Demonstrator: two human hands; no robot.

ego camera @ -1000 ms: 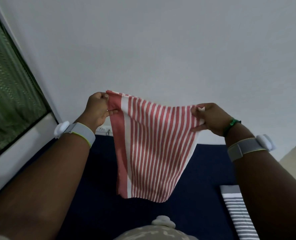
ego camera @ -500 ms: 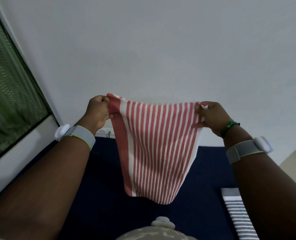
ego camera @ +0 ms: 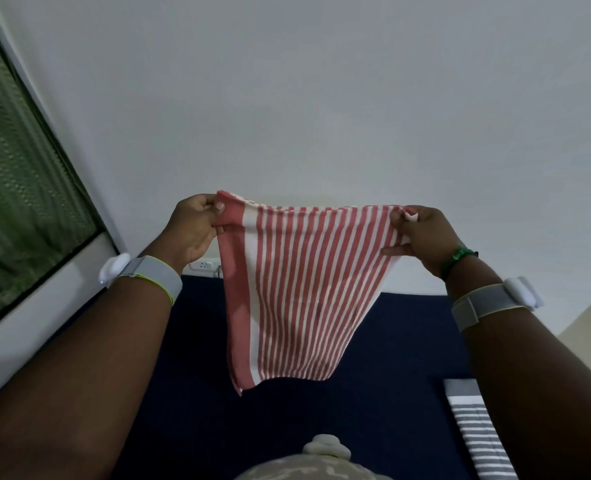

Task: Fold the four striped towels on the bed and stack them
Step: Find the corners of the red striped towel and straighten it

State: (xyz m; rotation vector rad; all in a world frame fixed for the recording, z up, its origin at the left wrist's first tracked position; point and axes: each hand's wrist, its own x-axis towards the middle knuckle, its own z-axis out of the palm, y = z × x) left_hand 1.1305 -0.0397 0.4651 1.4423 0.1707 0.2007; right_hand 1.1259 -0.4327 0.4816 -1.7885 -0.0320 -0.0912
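Hands up in the air: left hand (ego camera: 193, 226) and right hand (ego camera: 422, 233) each pinch a top corner of the red-striped towel (ego camera: 301, 292), fingers clamped on cloth, so it hangs above the navy bed (ego camera: 190, 393). Grey-striped towel (ego camera: 477, 434) lies on the bed, lower right.

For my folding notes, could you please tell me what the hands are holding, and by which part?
Both hold the red-and-white striped cloth towel, hanging in the air: left hand pinches its top left corner, right hand its top right corner.
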